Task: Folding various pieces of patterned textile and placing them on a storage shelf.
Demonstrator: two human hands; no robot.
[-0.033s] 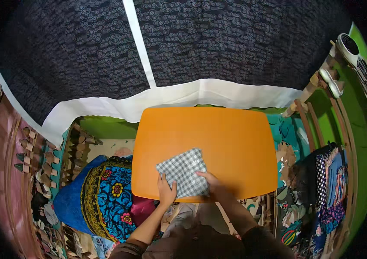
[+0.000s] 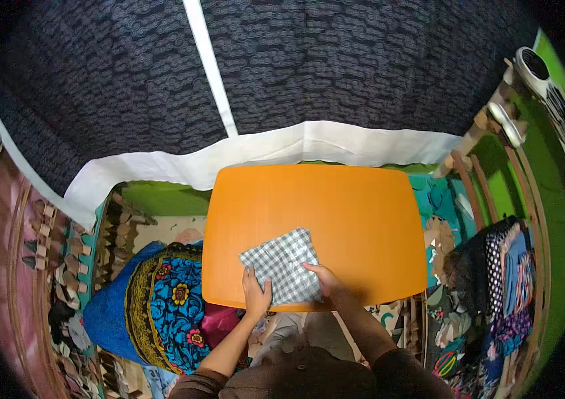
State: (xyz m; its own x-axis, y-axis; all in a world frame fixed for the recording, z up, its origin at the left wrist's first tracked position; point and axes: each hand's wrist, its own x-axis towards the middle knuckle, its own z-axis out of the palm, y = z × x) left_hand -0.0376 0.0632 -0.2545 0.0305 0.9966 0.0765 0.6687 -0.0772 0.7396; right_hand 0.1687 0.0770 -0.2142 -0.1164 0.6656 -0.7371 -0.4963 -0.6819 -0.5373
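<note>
Left hand [image 2: 256,296] lay flat and open, palm down, on the near left corner of a folded checked cloth [image 2: 282,266]. Right hand [image 2: 325,279] was also open, fingers spread, pressing the cloth's near right edge; neither hand pinched or lifted anything. The cloth, grey-and-white check, sat as a tilted rectangle on the orange tabletop [image 2: 335,206], at the near side, left of centre, its lower edge just at the tabletop's front rim.

Step, as judged: pressing or smoothing a fold that was already made. A further fold would call for one hand to pin the cloth while the other took a free corner, likely the far one.

Edges and room: the front rim was touching-close under both hands, so little margin toward the body. Far half and right half of the tabletop were bare, giving plenty of room to slide or turn the cloth. Off the left edge lay a blue patterned fabric [image 2: 162,299] with flowers, near but apart from the cloth. A pile of mixed clothes [image 2: 495,279] stood well apart on the right.
</note>
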